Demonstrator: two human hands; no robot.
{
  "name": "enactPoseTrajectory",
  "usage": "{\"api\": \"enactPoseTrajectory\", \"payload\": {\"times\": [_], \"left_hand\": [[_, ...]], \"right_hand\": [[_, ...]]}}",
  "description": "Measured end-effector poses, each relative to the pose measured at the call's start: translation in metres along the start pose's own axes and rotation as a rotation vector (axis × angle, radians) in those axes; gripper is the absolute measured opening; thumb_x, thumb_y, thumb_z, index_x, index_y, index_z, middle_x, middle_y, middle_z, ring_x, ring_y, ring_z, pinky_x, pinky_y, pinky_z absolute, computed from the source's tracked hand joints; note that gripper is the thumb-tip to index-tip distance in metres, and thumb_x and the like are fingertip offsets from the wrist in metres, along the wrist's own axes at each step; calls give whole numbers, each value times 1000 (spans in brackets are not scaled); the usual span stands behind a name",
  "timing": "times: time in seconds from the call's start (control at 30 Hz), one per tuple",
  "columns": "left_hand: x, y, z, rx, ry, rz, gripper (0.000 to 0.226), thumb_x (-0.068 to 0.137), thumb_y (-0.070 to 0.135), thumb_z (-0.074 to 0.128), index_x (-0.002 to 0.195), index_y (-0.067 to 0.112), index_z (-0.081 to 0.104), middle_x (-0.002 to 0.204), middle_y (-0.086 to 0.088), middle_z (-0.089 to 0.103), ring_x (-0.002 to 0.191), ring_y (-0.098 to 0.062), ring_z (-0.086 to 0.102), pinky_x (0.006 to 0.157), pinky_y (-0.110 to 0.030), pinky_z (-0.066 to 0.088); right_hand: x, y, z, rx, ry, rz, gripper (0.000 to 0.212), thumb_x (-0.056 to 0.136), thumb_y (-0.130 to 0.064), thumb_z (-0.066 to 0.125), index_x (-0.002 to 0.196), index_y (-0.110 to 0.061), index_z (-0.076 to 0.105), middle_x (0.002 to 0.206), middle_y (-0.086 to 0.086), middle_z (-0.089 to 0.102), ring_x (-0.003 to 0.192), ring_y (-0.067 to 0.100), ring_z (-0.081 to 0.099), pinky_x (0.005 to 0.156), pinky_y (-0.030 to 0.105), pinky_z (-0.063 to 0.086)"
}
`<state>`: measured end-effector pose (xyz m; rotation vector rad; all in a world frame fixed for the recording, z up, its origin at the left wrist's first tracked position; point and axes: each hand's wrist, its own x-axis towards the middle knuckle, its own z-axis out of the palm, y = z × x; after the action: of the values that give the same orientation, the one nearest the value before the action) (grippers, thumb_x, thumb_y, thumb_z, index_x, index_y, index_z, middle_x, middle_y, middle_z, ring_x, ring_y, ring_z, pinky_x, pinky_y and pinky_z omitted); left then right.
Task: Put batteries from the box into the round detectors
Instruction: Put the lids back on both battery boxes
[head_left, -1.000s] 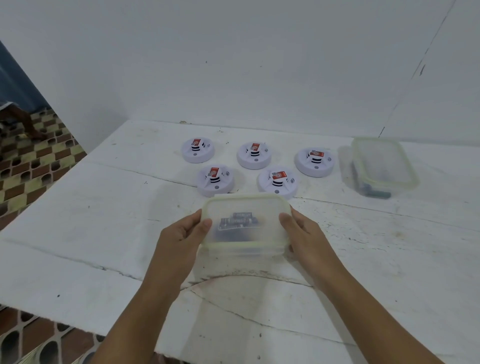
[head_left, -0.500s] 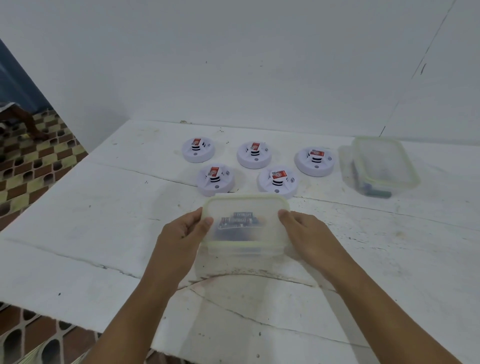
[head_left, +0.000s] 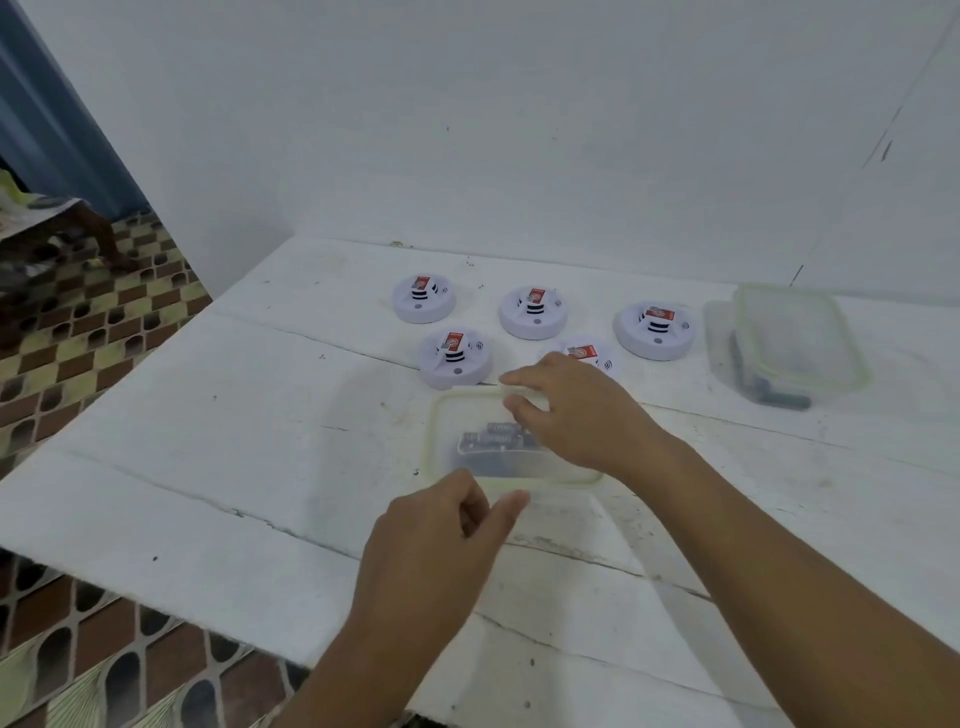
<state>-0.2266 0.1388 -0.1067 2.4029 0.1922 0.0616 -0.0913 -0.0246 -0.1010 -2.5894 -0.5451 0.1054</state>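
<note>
Translucent plastic box (head_left: 467, 441) with its lid on sits on the white table (head_left: 208, 441), just in front of the detectors; dark batteries (head_left: 491, 441) show through the lid. Your right hand (head_left: 576, 415) lies across the lid's far right part, fingers curled over the far rim. Your left hand (head_left: 441, 540) is at the near edge, thumb and fingers curled as if pinching the near lip; whether they truly grip it, you cannot tell from this view.

Step in hand, by my reading: opening the lid. To do it well, hold the base down with one hand and peel one corner upward with the other. Lift slowly so the batteries do not jump or roll. Set the lid aside, away from the detectors.

Count: five round detectors. Back row: left (head_left: 423, 299), middle (head_left: 533, 312), right (head_left: 655, 330). Front row: left (head_left: 455, 358), and right (head_left: 592, 353), partly hidden behind your right hand. Two lidded boxes; the second box (head_left: 795, 343) stands at far right. Batteries: several, number unclear.
</note>
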Motion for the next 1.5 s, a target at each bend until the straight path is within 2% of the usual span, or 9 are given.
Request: {"api": "enactPoseTrajectory", "payload": {"times": [0.27,0.47,0.53,0.6,0.7,0.93,1.17,1.3,1.5], "left_hand": [[22,-22,-16,-64,28,-95,39,91,61,65,75,26,57,73,11,65,57,1,55,53,-15,40],[53,-38,-36,-158,49,-150,25,95,48,67,115,32,71,102,20,72,89,6,66,70,-11,44],[51,-35,-30,-192,61,-125,26,98,44,64,118,31,75,101,26,71,92,14,62,81,-12,49],[46,-35,-21,-350,40,-129,19,99,41,65,113,35,77,101,26,76,98,9,68,93,-26,55],[39,-31,-11,-621,51,-176,15,102,29,65,103,39,76,101,18,78,98,-3,73,90,-32,58],[43,-30,-5,-823,-7,-301,27,108,20,52,122,27,75,113,9,78,108,-13,72,91,-39,59],[42,-32,-10,-763,-31,-224,26,108,21,53,116,32,74,108,15,78,99,0,72,70,-10,52],[43,-32,-13,-777,-68,-203,24,107,20,54,117,28,75,109,11,79,101,-4,73,71,-11,53],[42,-31,-13,-747,-63,-191,23,107,19,54,113,28,75,106,8,79,97,-6,74,70,-12,53]], "right_hand": [[-17,2,-1,87,-39,200,39,99,-58,52,124,-29,61,107,-4,64,89,12,63,74,32,49],[-43,-9,34,702,-64,415,39,97,-64,55,112,-28,50,99,-2,67,85,15,66,76,34,52],[-47,-15,43,700,12,413,38,100,-62,50,113,-27,50,97,-1,67,80,13,63,69,28,48],[-47,-16,44,695,32,397,38,100,-62,49,113,-26,50,96,0,67,79,13,63,67,27,46],[-45,-14,43,708,12,384,36,101,-61,49,106,-26,50,92,-3,64,77,11,61,67,27,45],[-46,-14,47,687,53,373,41,101,-59,48,103,-19,50,80,-7,51,66,6,47,61,23,36],[-50,-16,45,643,74,372,38,101,-61,47,104,-24,53,82,-4,60,67,6,54,60,22,38],[-52,-16,46,453,147,343,42,100,-65,43,94,-25,57,74,4,66,62,9,55,59,26,42],[-47,-16,44,357,152,294,52,103,-61,43,69,-21,43,58,-7,46,55,9,43,56,26,33]]}}
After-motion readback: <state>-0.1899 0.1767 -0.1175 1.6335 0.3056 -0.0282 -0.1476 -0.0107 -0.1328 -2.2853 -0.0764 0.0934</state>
